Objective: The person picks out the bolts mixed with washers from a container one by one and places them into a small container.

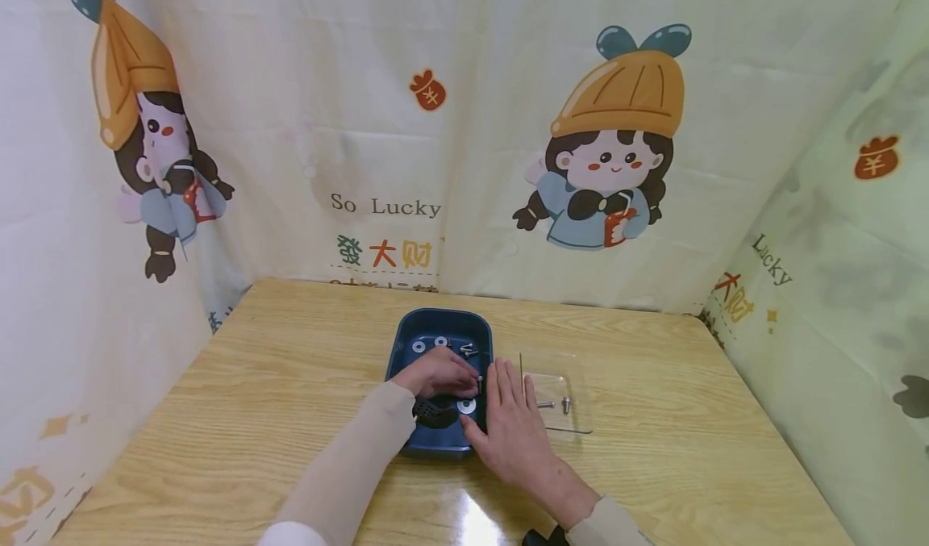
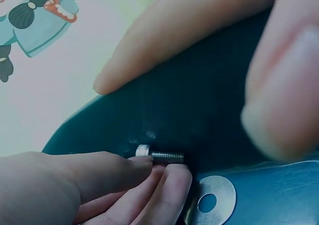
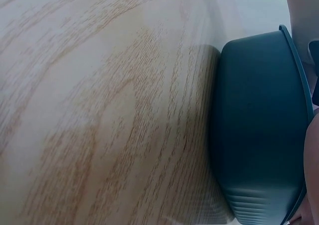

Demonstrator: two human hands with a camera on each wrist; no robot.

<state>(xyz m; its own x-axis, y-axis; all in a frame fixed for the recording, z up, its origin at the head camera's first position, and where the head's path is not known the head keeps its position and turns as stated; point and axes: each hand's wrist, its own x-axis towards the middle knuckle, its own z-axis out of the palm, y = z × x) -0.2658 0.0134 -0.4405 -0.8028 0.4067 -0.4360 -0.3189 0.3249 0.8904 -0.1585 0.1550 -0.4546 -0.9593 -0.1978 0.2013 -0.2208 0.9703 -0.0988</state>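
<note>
A dark blue tray (image 1: 440,312) stands on the wooden table. Inside it, my left hand (image 1: 439,373) pinches a short silver bolt (image 2: 168,158) between thumb and fingers, close to the tray's right wall. A flat washer (image 2: 217,200) lies just beside those fingertips. Along the right rim rests my right hand (image 1: 511,433), its fingers straight and its thumb reaching over the tray's edge. Farther back in the tray are two more washers, including one at the left (image 1: 418,347), and a few bolts (image 1: 468,351).
Right of the tray sits a shallow clear plastic container (image 1: 576,377). Two bolts, one of them upright-looking (image 1: 567,405), lie in it. Wooden tabletop (image 1: 305,417) surrounds both, and a printed curtain (image 1: 479,167) hangs behind the table.
</note>
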